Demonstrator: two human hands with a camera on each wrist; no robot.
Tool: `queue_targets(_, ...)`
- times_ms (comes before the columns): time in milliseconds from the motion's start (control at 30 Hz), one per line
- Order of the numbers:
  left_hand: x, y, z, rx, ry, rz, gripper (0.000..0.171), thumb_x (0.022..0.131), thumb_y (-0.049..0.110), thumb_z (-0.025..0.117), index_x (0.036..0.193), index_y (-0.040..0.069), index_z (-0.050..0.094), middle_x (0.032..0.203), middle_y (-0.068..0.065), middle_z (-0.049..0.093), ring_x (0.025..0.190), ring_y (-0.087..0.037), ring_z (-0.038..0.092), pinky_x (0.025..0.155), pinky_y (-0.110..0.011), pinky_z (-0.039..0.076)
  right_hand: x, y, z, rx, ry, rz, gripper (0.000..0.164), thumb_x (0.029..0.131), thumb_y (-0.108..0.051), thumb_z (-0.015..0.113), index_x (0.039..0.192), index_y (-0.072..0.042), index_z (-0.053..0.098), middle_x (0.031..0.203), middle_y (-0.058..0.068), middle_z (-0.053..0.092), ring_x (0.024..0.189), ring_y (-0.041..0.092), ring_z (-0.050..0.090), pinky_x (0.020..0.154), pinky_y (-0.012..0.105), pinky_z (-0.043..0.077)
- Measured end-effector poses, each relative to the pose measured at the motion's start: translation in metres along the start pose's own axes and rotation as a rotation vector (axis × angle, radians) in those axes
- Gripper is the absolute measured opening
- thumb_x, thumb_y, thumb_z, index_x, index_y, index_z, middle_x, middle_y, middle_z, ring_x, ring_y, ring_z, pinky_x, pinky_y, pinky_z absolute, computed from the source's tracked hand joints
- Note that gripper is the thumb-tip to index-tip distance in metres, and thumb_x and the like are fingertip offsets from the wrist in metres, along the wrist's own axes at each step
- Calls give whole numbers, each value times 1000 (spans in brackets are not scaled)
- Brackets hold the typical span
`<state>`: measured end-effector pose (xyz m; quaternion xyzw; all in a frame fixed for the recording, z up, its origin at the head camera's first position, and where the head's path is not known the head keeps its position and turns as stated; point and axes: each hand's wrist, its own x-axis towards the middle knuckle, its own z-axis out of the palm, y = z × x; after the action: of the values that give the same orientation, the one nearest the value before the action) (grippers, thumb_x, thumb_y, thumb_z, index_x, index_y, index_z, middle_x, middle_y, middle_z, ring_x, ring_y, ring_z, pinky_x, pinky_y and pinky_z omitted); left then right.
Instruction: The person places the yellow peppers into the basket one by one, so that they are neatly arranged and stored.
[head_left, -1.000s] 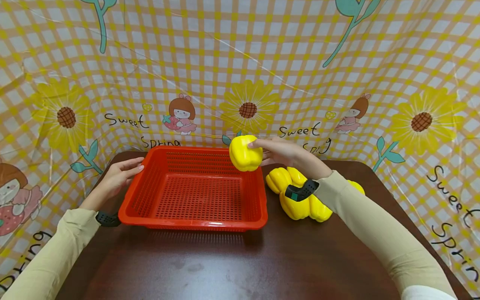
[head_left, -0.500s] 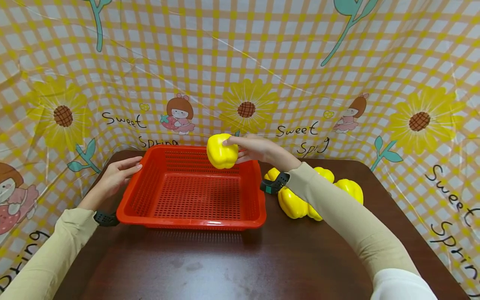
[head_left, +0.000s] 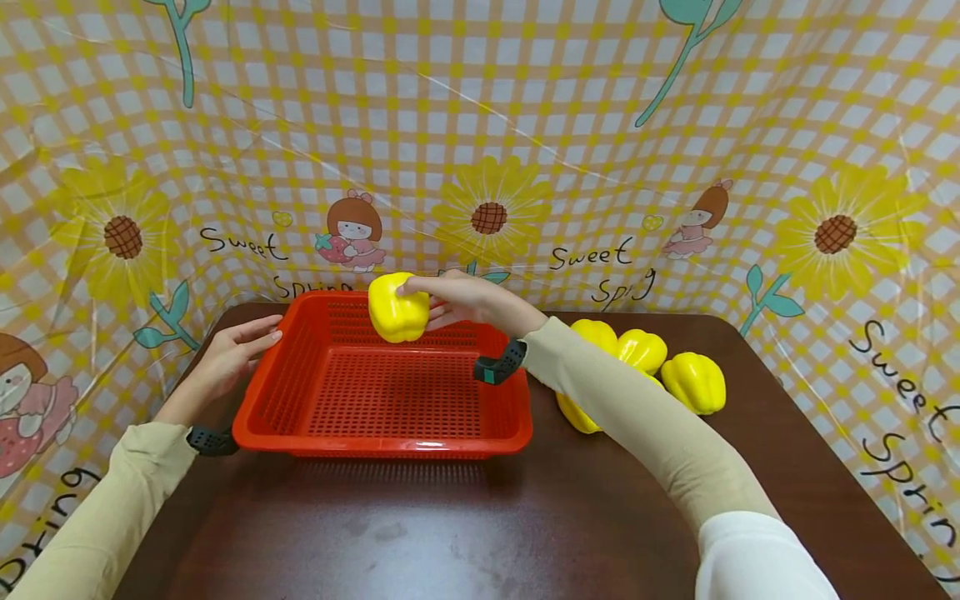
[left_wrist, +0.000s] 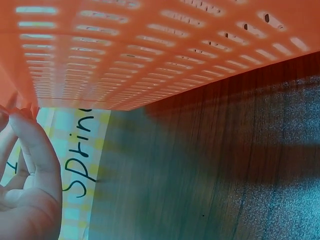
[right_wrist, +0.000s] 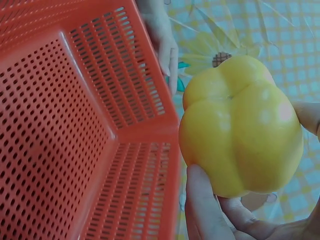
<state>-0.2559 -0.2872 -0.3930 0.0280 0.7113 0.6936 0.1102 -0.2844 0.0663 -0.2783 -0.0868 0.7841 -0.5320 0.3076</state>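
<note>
- Bell pepper (head_left: 398, 308), yellow and glossy with rounded lobes, is up in the air at the far side of the basket, overlapping its far wall in the head view.
- Right hand (head_left: 468, 298) grips this pepper from the right: the thumb lies on one side, the fingers curl around another, as the right wrist view also shows.
- Basket (head_left: 390, 445) is red plastic and rectangular, with slotted walls and a perforated floor; it stands on the left half of the table.
- Left hand (head_left: 230, 354) is at the basket's left side, its fingers loosely extended and the tips touching the rim; how firmly they press, I cannot tell.
- More yellow bell peppers (head_left: 693, 383) lie in a group on the table to the right of the basket, some partly hidden by the right sleeve.
- Table (head_left: 600, 525) is dark brown, with a bright reflection at the near side.
- Black wristbands (head_left: 213, 441) sit on both wrists, just beyond the cuffs of the beige sleeves (head_left: 637, 425); the right one carries a green patch.
- Checked cloth (head_left: 450, 100) in yellow, tan and white rises behind the table, printed with sunflowers, cartoon girls and the words "Sweet Spring".
</note>
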Motion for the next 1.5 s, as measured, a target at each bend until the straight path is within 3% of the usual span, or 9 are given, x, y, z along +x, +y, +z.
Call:
queue_targets(267, -2, -1, 2, -30, 15, 8, 68, 95, 19, 61, 150, -1, 27, 97, 18, 64, 83, 0, 66, 69, -20, 57, 17, -6, 20, 20, -25, 7, 49, 88, -35, 62, 126, -3, 57, 126, 18, 61, 102, 25, 67, 99, 42, 50)
queue_targets(500, -5, -1, 2, -55, 18, 40, 46, 94, 16, 62, 138, 12, 49, 96, 16, 65, 83, -1, 67, 69, -20, 58, 32, -7, 38, 15, -38, 41, 54, 87, -36, 64, 129, -2, 53, 127, 19, 60, 102, 26, 66, 100, 43, 49)
queue_targets(733, -7, -1, 5, 16, 38, 42, 61, 94, 18, 62, 147, 1, 36, 96, 19, 64, 84, 2, 65, 69, -19, 57, 42, -4, 51, 9, -43, 37, 55, 87, -36, 64, 128, -2, 53, 125, 18, 61, 100, 25, 67, 91, 37, 55)
queue_targets(900, -8, -3, 6, -8, 49, 34, 55, 94, 18, 63, 144, 4, 43, 95, 18, 65, 84, 2, 66, 69, -19, 57, 50, -1, 60, 3, -27, 33, 54, 85, -36, 66, 125, -1, 56, 121, 18, 63, 93, 21, 68, 79, 31, 59)
queue_targets(1133, -10, -4, 6, 12, 54, 44, 63, 94, 20, 63, 147, 0, 36, 98, 19, 63, 86, 4, 65, 71, -18, 57, 59, 4, 73, 5, 3, 52, 51, 84, -38, 69, 119, -3, 59, 117, 17, 64, 86, 19, 68, 88, 37, 56)
queue_targets(1500, -15, -6, 9, 48, 60, 45, 66, 95, 22, 61, 148, -3, 31, 99, 20, 62, 86, 4, 65, 72, -18, 57, 72, 19, 89, 16, 51, 94, 58, 81, -38, 73, 123, -1, 55, 116, 17, 62, 86, 22, 67, 90, 40, 56)
